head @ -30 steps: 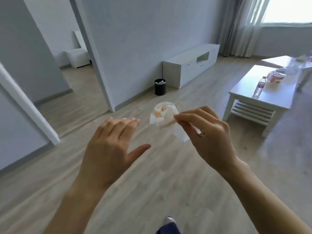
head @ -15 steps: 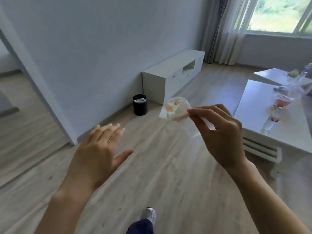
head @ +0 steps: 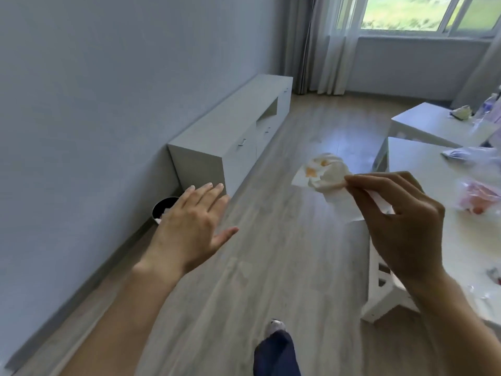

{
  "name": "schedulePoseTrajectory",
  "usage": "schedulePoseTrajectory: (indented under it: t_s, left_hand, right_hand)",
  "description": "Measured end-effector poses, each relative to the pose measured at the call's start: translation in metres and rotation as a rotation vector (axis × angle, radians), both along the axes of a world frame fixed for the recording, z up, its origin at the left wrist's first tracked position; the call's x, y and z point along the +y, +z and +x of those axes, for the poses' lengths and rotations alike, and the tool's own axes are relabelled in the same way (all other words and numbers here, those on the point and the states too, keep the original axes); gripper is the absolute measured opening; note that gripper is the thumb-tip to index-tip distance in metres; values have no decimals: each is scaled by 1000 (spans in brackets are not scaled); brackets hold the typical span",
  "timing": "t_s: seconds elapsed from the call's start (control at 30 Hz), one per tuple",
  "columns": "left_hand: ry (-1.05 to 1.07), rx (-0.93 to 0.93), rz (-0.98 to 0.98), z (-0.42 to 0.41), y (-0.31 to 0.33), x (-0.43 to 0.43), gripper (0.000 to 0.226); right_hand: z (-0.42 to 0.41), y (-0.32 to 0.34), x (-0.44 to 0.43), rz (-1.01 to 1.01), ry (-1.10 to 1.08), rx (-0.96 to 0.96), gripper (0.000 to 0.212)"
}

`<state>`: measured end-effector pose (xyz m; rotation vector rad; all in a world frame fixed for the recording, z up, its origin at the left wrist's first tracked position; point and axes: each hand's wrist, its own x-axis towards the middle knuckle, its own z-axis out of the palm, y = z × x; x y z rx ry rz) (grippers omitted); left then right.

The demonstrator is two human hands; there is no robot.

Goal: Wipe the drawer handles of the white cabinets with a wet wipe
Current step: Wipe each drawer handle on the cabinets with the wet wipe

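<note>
The cabinet stands along the left wall, bin at its near end, table opposite.

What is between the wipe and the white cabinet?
In the head view, only bare wooden floor shows between the wipe, pinched in the right hand, and the cabinet; nothing stands there.

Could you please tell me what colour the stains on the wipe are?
Orange, on the crumpled white wet wipe, head view.

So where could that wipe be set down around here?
The long cabinet top along the wall is bare. On the table, the left strip beyond the wipe in the right hand is free; farther right, plastic bags crowd it.
</note>
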<state>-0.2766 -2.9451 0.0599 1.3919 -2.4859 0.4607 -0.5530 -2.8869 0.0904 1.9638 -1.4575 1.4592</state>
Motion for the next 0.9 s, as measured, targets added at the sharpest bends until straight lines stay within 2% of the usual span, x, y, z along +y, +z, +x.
schedulePoseTrajectory:
  t_s: [0.17, 0.37, 0.5, 0.7, 0.83, 0.9]
  left_hand:
    - [57, -10, 109, -47, -14, -213, 61]
    - [200, -4, 199, -69, -40, -406, 61]
    - [311, 23, 196, -91, -76, -538, 70]
    - [398, 18, 214, -134, -123, -735, 69]
    - [489, 37, 258, -156, -153, -837, 64]
    - [539, 36, 288, -166, -175, -880, 73]
  right_hand:
    - [-40, 8, -226, 17, 57, 48, 12]
    - [-67, 14, -469, 52, 169, 23, 11]
    - [-85, -12, -631, 56, 240, 13, 11]
    - [-121, -62, -844, 116, 330, -2, 11]
    - [-146, -95, -970, 178, 427, 16, 12]
    - [-155, -118, -1029, 215, 486, 20, 12]
